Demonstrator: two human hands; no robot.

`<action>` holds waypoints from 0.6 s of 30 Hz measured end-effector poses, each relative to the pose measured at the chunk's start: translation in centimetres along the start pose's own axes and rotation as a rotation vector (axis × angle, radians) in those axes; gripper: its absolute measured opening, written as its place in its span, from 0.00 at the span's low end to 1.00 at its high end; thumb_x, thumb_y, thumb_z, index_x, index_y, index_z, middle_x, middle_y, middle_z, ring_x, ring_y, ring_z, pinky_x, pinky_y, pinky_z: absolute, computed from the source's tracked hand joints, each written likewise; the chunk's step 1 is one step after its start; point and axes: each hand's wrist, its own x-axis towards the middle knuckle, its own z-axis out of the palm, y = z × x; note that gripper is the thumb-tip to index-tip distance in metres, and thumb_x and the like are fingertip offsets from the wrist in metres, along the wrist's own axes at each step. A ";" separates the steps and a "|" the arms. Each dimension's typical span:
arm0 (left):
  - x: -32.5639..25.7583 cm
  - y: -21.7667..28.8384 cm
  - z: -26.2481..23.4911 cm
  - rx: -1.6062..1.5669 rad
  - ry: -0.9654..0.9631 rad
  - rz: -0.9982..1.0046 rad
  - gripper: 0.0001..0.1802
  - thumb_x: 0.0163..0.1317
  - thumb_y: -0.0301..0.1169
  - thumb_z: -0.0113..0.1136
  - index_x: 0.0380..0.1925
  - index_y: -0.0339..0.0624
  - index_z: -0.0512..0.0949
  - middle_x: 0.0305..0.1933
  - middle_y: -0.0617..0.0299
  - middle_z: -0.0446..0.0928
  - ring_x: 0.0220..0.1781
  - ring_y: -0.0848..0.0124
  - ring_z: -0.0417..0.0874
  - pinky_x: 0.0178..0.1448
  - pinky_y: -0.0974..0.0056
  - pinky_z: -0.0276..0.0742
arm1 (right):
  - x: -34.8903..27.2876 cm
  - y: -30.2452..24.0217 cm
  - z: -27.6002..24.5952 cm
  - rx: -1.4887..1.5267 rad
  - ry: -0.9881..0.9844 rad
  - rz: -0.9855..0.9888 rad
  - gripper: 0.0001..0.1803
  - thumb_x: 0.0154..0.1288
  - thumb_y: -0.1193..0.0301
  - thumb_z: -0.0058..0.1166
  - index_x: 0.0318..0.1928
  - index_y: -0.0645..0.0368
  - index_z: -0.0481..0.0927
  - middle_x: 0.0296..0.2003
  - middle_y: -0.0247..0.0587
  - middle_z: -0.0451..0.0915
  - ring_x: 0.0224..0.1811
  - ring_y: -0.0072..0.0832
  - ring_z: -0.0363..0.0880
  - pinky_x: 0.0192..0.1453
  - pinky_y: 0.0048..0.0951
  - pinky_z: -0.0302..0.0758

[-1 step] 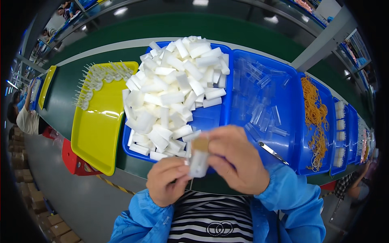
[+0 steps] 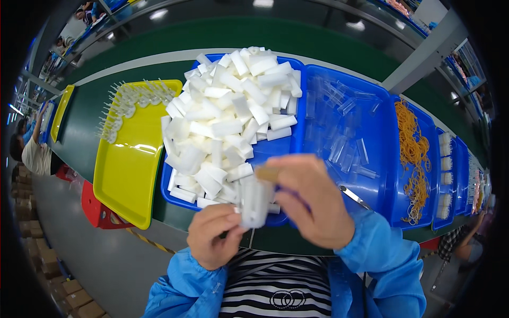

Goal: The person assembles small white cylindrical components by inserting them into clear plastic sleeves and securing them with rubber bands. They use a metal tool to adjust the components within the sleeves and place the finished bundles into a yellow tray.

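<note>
A whitish, partly see-through tube-like piece [image 2: 254, 204], smeared by motion, is held up in front of me over the near rim of the foam tray. My left hand [image 2: 216, 233] pinches its lower left side between thumb and fingers. At its upper right, the bent fingers of my right hand [image 2: 315, 206] close on it, also blurred. Something tan [image 2: 268, 173] shows at the right fingertips; whether it is a finger cover or a separate thing I cannot tell. Right behind the hands, white foam pieces [image 2: 222, 127] are heaped in a blue tray [image 2: 275, 151].
Clear plastic tubes [image 2: 339, 148] lie in the blue tray to the right, with tweezers [image 2: 354, 197] at its near edge. Farther right, a tray holds orange rubber bands [image 2: 411, 143]. At left, a yellow tray [image 2: 127, 175] carries white stemmed parts [image 2: 127, 100]. A red stool [image 2: 98, 206] stands below.
My right hand has shifted slightly up, and the tan patch with it. The whitish piece sits a little higher and is more blurred. My left hand has moved slightly left.
</note>
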 end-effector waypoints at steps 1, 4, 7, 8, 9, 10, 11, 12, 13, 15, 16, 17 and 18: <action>-0.1 -0.1 -0.2 0.016 0.069 0.012 0.19 0.50 0.15 0.70 0.42 0.38 0.76 0.47 0.50 0.77 0.43 0.58 0.83 0.48 0.61 0.80 | 0.7 0.8 0.0 -0.060 0.034 -0.013 0.16 0.60 0.78 0.59 0.49 0.59 0.79 0.43 0.39 0.81 0.48 0.36 0.77 0.50 0.36 0.69; 0.0 -1.0 -0.3 0.048 0.246 0.039 0.19 0.51 0.13 0.67 0.43 0.37 0.76 0.44 0.52 0.74 0.42 0.61 0.81 0.49 0.62 0.78 | 1.8 1.5 0.4 -0.277 -0.202 -0.151 0.14 0.55 0.76 0.59 0.44 0.58 0.80 0.36 0.33 0.79 0.42 0.32 0.76 0.46 0.33 0.70; -0.1 -1.4 0.0 0.059 0.281 0.026 0.20 0.50 0.14 0.66 0.44 0.39 0.75 0.44 0.53 0.73 0.42 0.62 0.80 0.49 0.62 0.78 | 1.7 2.4 2.3 -0.475 -0.361 -0.243 0.10 0.52 0.74 0.58 0.37 0.58 0.79 0.30 0.30 0.75 0.38 0.29 0.75 0.44 0.31 0.69; -0.1 -1.4 -0.1 0.076 0.258 0.035 0.20 0.50 0.14 0.67 0.44 0.40 0.76 0.44 0.54 0.73 0.42 0.62 0.80 0.49 0.62 0.77 | 2.0 2.4 2.7 -0.557 -0.407 -0.280 0.09 0.51 0.73 0.57 0.35 0.57 0.79 0.28 0.30 0.73 0.37 0.28 0.74 0.43 0.31 0.69; -0.1 -1.4 -0.2 0.092 0.234 0.045 0.21 0.49 0.14 0.67 0.44 0.41 0.76 0.43 0.54 0.73 0.41 0.62 0.79 0.48 0.62 0.77 | 2.2 2.2 2.5 -0.596 -0.414 -0.260 0.07 0.51 0.72 0.57 0.33 0.56 0.78 0.28 0.31 0.73 0.36 0.29 0.74 0.43 0.30 0.69; -0.1 -1.4 -0.3 0.108 0.210 0.054 0.21 0.49 0.15 0.68 0.44 0.41 0.77 0.43 0.55 0.73 0.41 0.63 0.79 0.47 0.62 0.76 | 2.5 1.8 2.0 -0.636 -0.420 -0.240 0.06 0.51 0.72 0.57 0.32 0.56 0.76 0.28 0.31 0.72 0.36 0.29 0.74 0.42 0.30 0.70; 0.0 -1.2 -0.4 0.119 0.173 0.060 0.21 0.48 0.15 0.68 0.43 0.42 0.77 0.43 0.56 0.73 0.41 0.63 0.79 0.46 0.62 0.76 | 2.6 1.6 1.7 -0.674 -0.430 -0.219 0.05 0.51 0.72 0.56 0.30 0.55 0.75 0.28 0.31 0.72 0.35 0.29 0.73 0.42 0.30 0.70; 0.1 -1.1 -0.4 0.130 0.135 0.067 0.22 0.48 0.15 0.69 0.43 0.44 0.78 0.43 0.56 0.74 0.40 0.63 0.79 0.45 0.62 0.75 | 2.5 1.8 1.7 -0.674 -0.431 -0.215 0.06 0.50 0.72 0.57 0.30 0.55 0.75 0.28 0.32 0.72 0.35 0.30 0.73 0.41 0.30 0.70; 0.3 -0.9 -0.4 0.140 0.098 0.073 0.22 0.47 0.15 0.70 0.43 0.45 0.78 0.42 0.57 0.74 0.40 0.63 0.79 0.44 0.62 0.75 | 2.4 2.1 1.7 -0.673 -0.432 -0.210 0.06 0.50 0.72 0.57 0.30 0.55 0.74 0.28 0.33 0.72 0.34 0.30 0.73 0.40 0.31 0.71; 0.6 -0.6 -0.2 0.137 0.086 0.080 0.23 0.44 0.14 0.70 0.42 0.45 0.81 0.40 0.60 0.76 0.39 0.63 0.79 0.42 0.62 0.74 | 2.5 2.6 1.8 -0.630 -0.420 -0.183 0.08 0.49 0.73 0.58 0.32 0.57 0.75 0.28 0.35 0.73 0.35 0.33 0.74 0.39 0.32 0.72; 0.7 -0.5 -0.2 0.147 0.067 0.099 0.23 0.43 0.14 0.70 0.42 0.45 0.82 0.39 0.60 0.77 0.39 0.63 0.79 0.42 0.62 0.74 | 2.7 2.8 1.9 -0.583 -0.408 -0.160 0.09 0.50 0.74 0.58 0.34 0.58 0.76 0.29 0.37 0.75 0.35 0.34 0.76 0.39 0.32 0.74; 0.9 -0.4 -0.2 0.153 0.044 0.118 0.24 0.42 0.14 0.70 0.42 0.45 0.82 0.39 0.61 0.78 0.38 0.63 0.79 0.41 0.62 0.74 | 2.8 3.0 1.9 -0.537 -0.395 -0.132 0.10 0.50 0.75 0.59 0.36 0.59 0.77 0.30 0.38 0.76 0.35 0.36 0.77 0.39 0.33 0.75; 1.2 -0.3 -0.3 0.155 0.010 0.134 0.23 0.42 0.15 0.69 0.41 0.45 0.83 0.38 0.61 0.78 0.38 0.64 0.79 0.41 0.63 0.73 | 2.8 3.1 1.6 -0.402 -0.331 -0.033 0.11 0.51 0.76 0.58 0.38 0.61 0.77 0.31 0.40 0.78 0.36 0.35 0.78 0.39 0.33 0.76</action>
